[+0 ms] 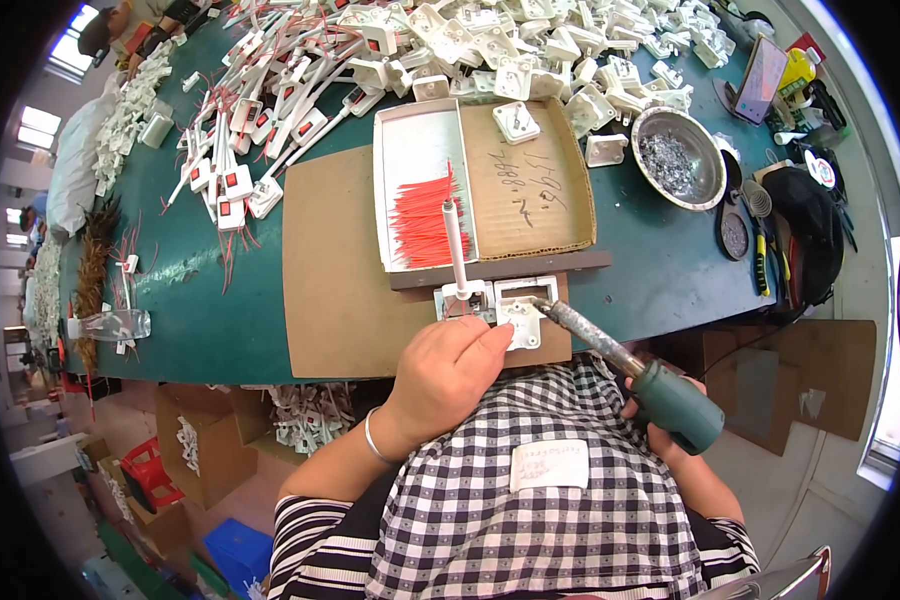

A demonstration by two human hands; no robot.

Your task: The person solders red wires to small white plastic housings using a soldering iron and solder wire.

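My left hand [448, 372] is closed, its thumb and fingertips pinching the edge of a white plastic housing [522, 330] at the table's front edge. A soldering iron [680, 405] with a thick green handle is in my right hand [662, 438], which is partly hidden behind that handle. The iron's dark tip reaches the upper edge of the housing. Just left of it, a white socket-like part with an upright white tube [455, 250] stands beyond my left fingers. Whether the tip touches the housing I cannot tell.
A cardboard tray [530, 240] holds red wires [425, 222] and one white housing. White switch parts [490, 50] heap at the back. A metal bowl [705, 180] of silvery scraps stands right, near pliers [762, 265], a phone [762, 80] and a black cap [800, 205].
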